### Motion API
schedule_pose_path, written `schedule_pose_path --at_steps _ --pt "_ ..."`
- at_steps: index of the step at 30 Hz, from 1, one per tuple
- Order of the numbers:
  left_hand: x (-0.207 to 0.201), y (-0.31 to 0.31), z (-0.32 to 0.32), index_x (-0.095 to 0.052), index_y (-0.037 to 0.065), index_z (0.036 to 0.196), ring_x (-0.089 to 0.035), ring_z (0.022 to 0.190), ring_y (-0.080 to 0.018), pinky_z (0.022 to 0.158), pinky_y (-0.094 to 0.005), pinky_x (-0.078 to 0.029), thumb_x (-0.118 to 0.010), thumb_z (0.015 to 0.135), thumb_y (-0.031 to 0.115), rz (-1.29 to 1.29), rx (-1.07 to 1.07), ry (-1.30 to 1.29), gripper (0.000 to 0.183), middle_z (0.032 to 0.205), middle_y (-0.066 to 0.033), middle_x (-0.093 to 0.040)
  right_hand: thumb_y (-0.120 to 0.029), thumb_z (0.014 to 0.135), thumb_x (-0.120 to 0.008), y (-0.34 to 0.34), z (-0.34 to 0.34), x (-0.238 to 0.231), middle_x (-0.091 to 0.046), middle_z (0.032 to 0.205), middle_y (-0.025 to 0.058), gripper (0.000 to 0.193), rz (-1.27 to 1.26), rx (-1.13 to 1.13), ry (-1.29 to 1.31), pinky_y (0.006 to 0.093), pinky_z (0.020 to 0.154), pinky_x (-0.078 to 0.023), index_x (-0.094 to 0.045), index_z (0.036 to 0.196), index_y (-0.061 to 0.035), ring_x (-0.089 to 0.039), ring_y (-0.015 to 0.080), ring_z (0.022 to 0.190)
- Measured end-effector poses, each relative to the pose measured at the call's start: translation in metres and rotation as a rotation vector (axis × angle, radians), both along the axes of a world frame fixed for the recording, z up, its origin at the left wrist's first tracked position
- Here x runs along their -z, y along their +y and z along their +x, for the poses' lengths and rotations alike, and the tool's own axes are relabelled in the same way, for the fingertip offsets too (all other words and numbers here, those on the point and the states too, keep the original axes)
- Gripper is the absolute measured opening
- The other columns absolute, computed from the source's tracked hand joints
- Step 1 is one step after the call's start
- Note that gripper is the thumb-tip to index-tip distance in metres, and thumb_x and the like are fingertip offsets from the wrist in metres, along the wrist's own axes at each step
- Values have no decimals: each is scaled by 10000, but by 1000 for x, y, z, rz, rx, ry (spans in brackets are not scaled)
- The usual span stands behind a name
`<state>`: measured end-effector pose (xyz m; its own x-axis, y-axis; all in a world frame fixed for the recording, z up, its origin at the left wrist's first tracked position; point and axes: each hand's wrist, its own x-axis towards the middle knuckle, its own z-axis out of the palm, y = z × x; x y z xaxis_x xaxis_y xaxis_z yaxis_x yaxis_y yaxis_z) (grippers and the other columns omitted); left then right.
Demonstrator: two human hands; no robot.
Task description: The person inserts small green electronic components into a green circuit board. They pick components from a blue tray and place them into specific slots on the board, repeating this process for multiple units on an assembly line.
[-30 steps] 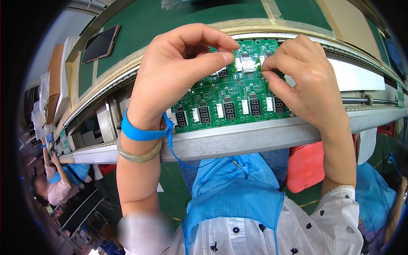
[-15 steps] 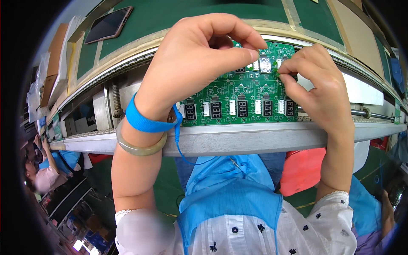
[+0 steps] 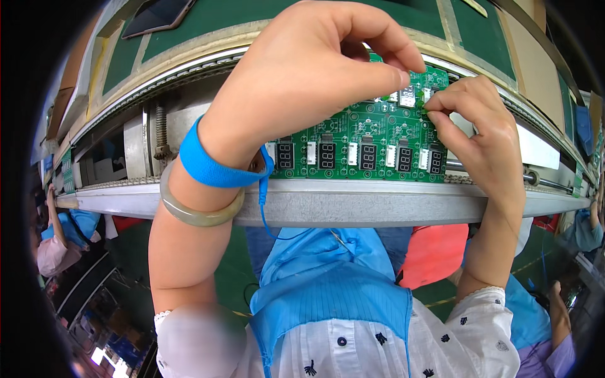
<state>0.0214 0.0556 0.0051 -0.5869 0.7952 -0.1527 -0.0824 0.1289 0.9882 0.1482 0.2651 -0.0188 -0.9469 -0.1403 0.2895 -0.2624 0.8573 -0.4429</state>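
Note:
A green circuit board panel (image 3: 343,129) lies across the metal conveyor track, carrying rows of three-digit displays (image 3: 368,157) and white connectors (image 3: 352,154). My right hand (image 3: 482,123) pinches a small green LED (image 3: 421,104) between thumb and forefinger at the panel's upper right. Over the upper part of the panel is my left hand (image 3: 315,75), its fingers curled and the tips of thumb and forefinger close together. Whatever it may hold is hidden or too small to name. A blue wrist strap (image 3: 217,165) with a cord and a pale bangle (image 3: 198,211) circle my left arm.
The metal rail (image 3: 353,205) runs between my body and the panel. A dark phone (image 3: 157,16) rests on the green surface beyond the track. Cardboard (image 3: 485,44) lies at the far right. Other people sit at both sides, and a red seat (image 3: 435,252) stands below the rail.
The view has shifted a little. My right hand stays pinched at the same upper right area of the panel, and my left hand remains curled close by, its fingertips slightly nearer the right hand.

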Motion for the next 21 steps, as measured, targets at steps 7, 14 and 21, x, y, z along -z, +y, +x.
schedule_pose_path --at_steps 7,14,21 --pt "-1 -1 0 -731 -4 995 -466 640 -14 557 -180 -368 -717 861 64 4 19 13 152 742 34 -613 -9 751 -735 -1 0 -1 -656 846 75 122 14 13 -6 368 772 -481 -693 866 -22 -596 265 853" --pt "2 0 3 -731 -4 998 -458 618 -14 540 -186 -360 -718 862 72 15 -8 47 156 720 35 -603 -12 746 -734 -2 -1 -2 -661 838 69 116 37 1 -6 362 769 -483 -689 852 -24 -600 258 856" --pt "3 -2 -5 -732 -3 998 -458 613 -13 537 -186 -360 -717 861 74 46 46 -31 158 715 38 -602 -12 745 -730 -2 -1 -2 -660 841 74 113 29 -9 -13 365 772 -479 -689 851 -21 -593 265 852"
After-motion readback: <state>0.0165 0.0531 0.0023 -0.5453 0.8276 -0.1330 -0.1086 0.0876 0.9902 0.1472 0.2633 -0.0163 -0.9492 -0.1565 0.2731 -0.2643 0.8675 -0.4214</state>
